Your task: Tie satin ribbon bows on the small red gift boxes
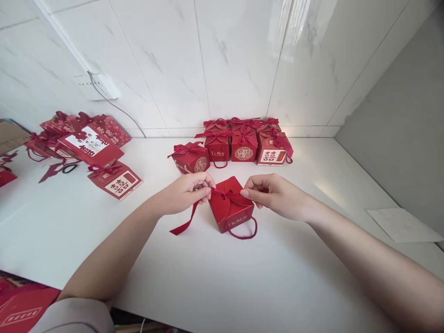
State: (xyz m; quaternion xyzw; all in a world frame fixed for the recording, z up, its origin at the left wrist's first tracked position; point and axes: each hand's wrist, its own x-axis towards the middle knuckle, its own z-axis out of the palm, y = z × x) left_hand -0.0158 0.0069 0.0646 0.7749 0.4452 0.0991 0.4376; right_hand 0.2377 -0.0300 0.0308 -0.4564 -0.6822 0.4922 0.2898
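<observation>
A red gift box (222, 212) stands on the white table in front of me, its top flaps folded together and a twisted rope handle (243, 237) hanging off its front side. Red ribbon (186, 225) crosses the top of the box, and one tail trails onto the table at the left. My left hand (194, 192) is closed, pinching the ribbon at the box's left edge. On the right side my right hand (268, 194) pinches the ribbon between thumb and fingers. The ribbon is stretched between both hands, with a knot or crossing over the flaps.
Several ribbon-tied red boxes (244, 147) stand by the tiled wall. More red boxes and bags (100, 163) lie at the left, near a wall socket (99, 87) with a cable. A white sheet (402, 224) lies at the right edge.
</observation>
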